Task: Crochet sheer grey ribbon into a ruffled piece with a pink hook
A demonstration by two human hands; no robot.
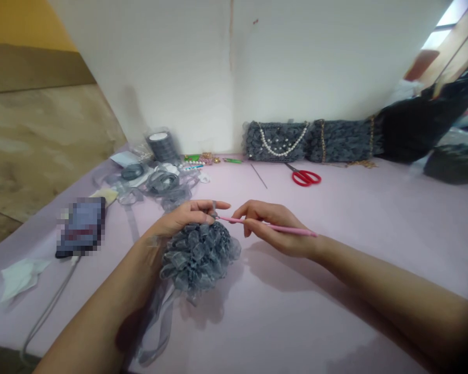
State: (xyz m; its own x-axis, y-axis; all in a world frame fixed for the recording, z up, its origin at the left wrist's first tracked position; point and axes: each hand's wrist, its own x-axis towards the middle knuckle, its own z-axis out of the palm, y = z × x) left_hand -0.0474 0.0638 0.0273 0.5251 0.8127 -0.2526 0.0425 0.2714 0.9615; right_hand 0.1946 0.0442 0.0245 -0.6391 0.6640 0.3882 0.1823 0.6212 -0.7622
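Note:
In the head view, my left hand grips the upper edge of a grey ruffled ribbon piece, which hangs below the fingers just above the table. My right hand is closed around a pink crochet hook, its tip pointing left and meeting the top of the ruffled piece near my left thumb. A loop of grey ribbon seems to stand at the left fingers, too small to make out fully. Loose grey organza ribbon trails down beside my left forearm.
Two ruffled grey bags stand against the wall. Red-handled scissors and a thin metal needle lie in front. Ribbon rolls cluster at back left. A phone with a cable lies left, near white paper scraps.

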